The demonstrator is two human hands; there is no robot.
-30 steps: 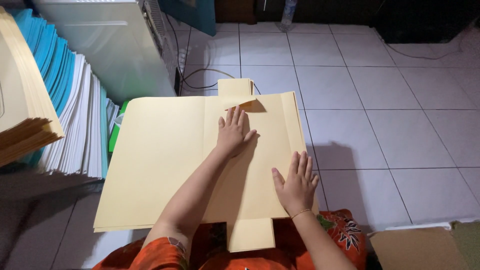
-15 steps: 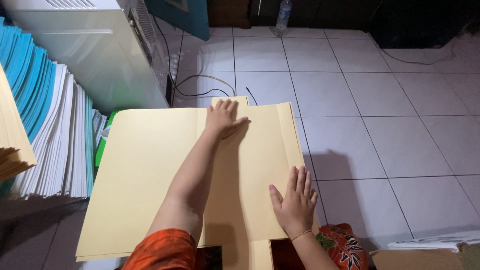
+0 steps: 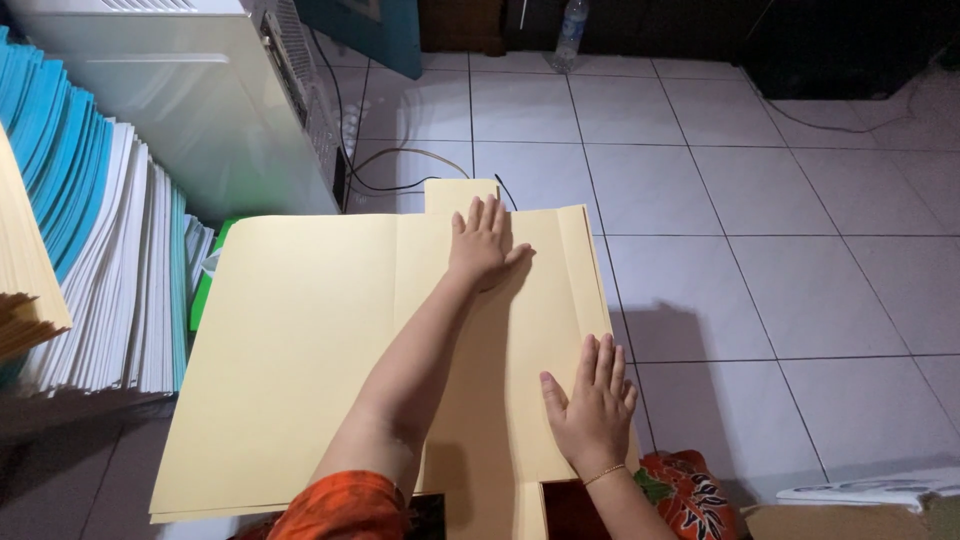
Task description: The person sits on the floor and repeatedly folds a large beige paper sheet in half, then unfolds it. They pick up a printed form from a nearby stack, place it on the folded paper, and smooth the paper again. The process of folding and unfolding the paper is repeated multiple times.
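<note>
While both palms rest flat on it, the manila folder sheet (image 3: 330,350) lies opened out on a low surface over the tiled floor (image 3: 780,200), its top tab (image 3: 455,195) pointing away from the person.

Item 1, left hand (image 3: 482,245): fingers spread and fully extended, palm down near the far edge just below the tab, on the crease line that runs the length of the sheet. It grasps nothing; it only presses.

Item 2, right hand (image 3: 592,405): likewise flat and open, fingers together, near the right edge of the sheet at the near end. No hold on anything.

Item 3, surroundings: stack of white and blue folders (image 3: 110,260) standing at left, white machine casing (image 3: 190,90) behind it, black cable (image 3: 400,170) on the tiles.

Handling note, as a judgement: a clean fold wants the right hand pinning the sheet so it cannot skew, while the left draws along the crease with even pressure from 1 end to the other. Card this thin buckles if pushed sideways, so the edges should be kept square first.
</note>
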